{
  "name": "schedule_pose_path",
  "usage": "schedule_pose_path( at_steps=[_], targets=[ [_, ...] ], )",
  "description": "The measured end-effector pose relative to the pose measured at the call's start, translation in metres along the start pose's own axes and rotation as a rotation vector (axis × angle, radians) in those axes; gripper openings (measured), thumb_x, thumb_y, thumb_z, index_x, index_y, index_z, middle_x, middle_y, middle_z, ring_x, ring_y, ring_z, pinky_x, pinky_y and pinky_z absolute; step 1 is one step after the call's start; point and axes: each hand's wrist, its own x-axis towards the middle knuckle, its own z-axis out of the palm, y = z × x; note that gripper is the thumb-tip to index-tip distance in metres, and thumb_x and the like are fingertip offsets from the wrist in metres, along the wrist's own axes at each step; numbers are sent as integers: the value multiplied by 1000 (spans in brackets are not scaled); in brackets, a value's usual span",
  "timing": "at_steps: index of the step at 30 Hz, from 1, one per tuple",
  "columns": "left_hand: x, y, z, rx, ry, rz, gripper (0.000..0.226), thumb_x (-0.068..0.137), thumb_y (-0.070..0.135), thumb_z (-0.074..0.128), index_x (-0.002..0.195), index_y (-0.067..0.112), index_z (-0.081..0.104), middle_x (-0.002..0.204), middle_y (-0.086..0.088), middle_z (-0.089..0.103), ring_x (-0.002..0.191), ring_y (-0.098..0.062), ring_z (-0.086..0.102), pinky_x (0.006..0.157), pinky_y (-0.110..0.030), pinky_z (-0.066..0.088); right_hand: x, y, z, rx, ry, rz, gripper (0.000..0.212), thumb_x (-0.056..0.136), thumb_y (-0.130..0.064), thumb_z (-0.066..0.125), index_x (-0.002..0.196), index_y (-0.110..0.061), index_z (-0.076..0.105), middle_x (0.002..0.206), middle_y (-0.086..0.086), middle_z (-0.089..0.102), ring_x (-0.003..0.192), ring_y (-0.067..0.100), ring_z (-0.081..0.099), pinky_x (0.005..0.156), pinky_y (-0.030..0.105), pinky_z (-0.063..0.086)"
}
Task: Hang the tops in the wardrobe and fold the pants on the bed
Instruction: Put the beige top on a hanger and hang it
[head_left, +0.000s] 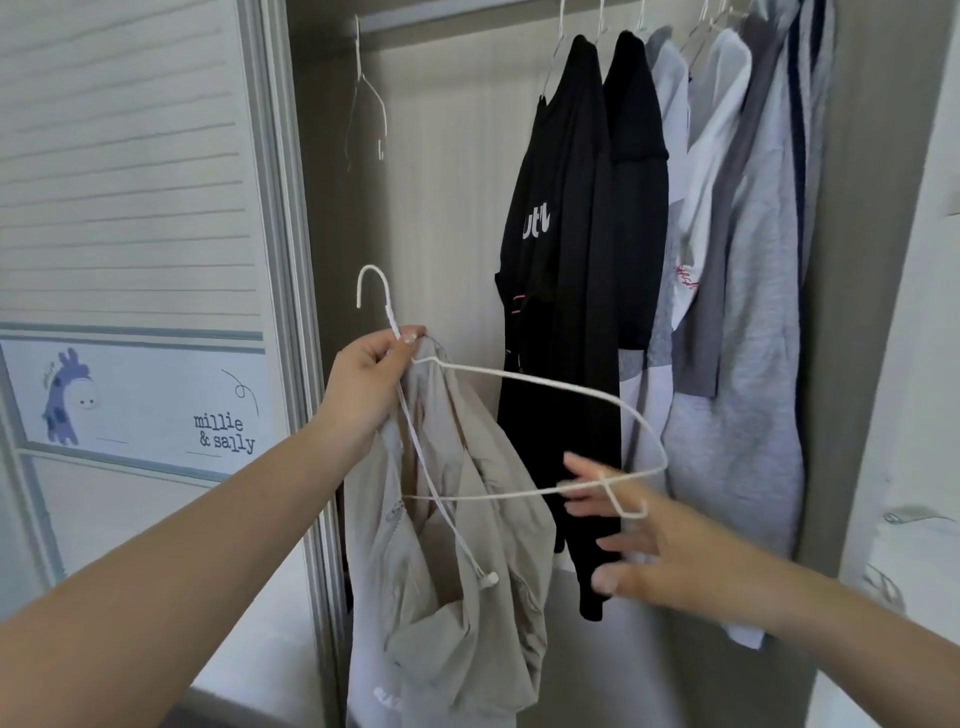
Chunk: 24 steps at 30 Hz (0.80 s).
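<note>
Head view: left hand (371, 382) pinches hanger (545, 382) and beige top (452, 545) before wardrobe (447, 171); right hand (649, 545) splayed.

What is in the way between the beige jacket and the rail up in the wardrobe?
Nothing visible blocks it. The beige jacket and white wire hanger are held in the left hand. The rail above has a free stretch between one empty wire hanger and the black tops.

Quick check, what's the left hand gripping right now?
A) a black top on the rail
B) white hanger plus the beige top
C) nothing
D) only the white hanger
B: the left hand pinches the white hanger at its neck together with the bunched beige top.
</note>
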Motion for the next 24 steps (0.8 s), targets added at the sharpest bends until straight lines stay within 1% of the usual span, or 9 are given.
schedule_pose_path(
  at_steps=[4,8,11,13,15,17,19,21,24],
  targets=[
    [-6,3,8,9,-5,9,22,95,28,57,95,13,73,87,-15,63,82,-24,57,88,-45,50,13,19,44,-496,-159,-37,88,77,-60,64,147,-47,11,152,-27,16,134,-17,13,109,7,16],
    [-14,10,23,41,-12,47,18,94,27,58,100,21,74,100,-10,72,92,-19,63,100,-46,47,45,11,82,-852,-163,-233,81,90,-48,55,152,-23,9,159,-9,6,144,6,6,113,19,3],
    [-20,15,32,39,-13,72,16,94,26,58,97,24,74,101,-12,71,93,-21,64,99,-46,48,65,5,105,-898,-122,-175,80,91,-48,52,151,-20,7,158,-2,11,139,22,26,112,38,28],
    [-23,19,34,26,-12,91,16,94,25,58,95,26,74,98,-3,73,94,-16,66,97,-39,50,71,6,114,-752,-116,7,79,87,-53,55,146,-29,8,144,3,37,116,26,51,91,40,45],
    [-24,23,28,32,-5,126,17,95,25,56,95,27,73,95,2,73,89,-11,66,92,-30,51,69,13,118,-704,-106,86,78,84,-57,57,140,-32,10,104,3,58,88,25,60,72,35,44],
    [-23,22,17,90,13,158,16,95,26,55,95,30,71,93,1,72,85,-10,64,85,-26,49,63,22,113,-805,-114,111,81,83,-58,56,141,-29,8,87,2,57,80,26,58,67,32,37],
    [-22,16,5,142,57,172,16,96,26,55,97,29,70,88,7,70,80,0,62,80,-19,49,57,32,105,-996,-80,78,80,84,-57,54,142,-20,15,95,8,63,87,30,60,70,33,31],
    [-19,7,-6,177,117,174,17,96,24,54,100,23,70,85,11,67,75,7,59,75,-15,47,50,36,94,-1191,-80,34,58,84,-49,54,127,-13,38,99,13,65,94,32,60,77,37,29],
    [-17,-9,-25,282,180,166,17,97,25,52,99,23,69,89,2,66,78,-4,56,71,-16,43,39,28,73,-1304,-173,-23,23,79,-36,60,93,-18,63,85,6,68,92,27,60,102,48,26]
  ],
)
